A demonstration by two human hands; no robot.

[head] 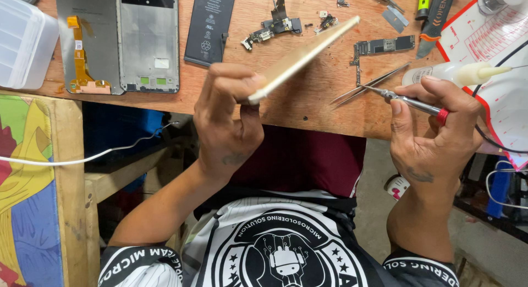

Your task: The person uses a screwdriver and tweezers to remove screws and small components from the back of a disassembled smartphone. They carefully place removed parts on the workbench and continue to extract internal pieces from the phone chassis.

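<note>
Left hand [228, 113] has its grip clamped on a gold phone shell [303, 57], tilted edge-on above the bench [308, 100]. Right hand [434, 133], right of the shell, pinches a red-collared screwdriver [410, 102]; tweezers [369, 84] lie just beyond its tip.

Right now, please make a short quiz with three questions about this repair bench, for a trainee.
1. True or false: the left hand holds the gold phone housing tilted above the wooden bench.
2. What does the right hand hold?
A. a screwdriver with a red ring
B. a brush
C. a hammer
3. Fill in: the black battery lies just right of the ____ phone frame.

Key:
1. True.
2. A.
3. Silver. The tweezers lie on the bench untouched, beside the small circuit board.
</note>
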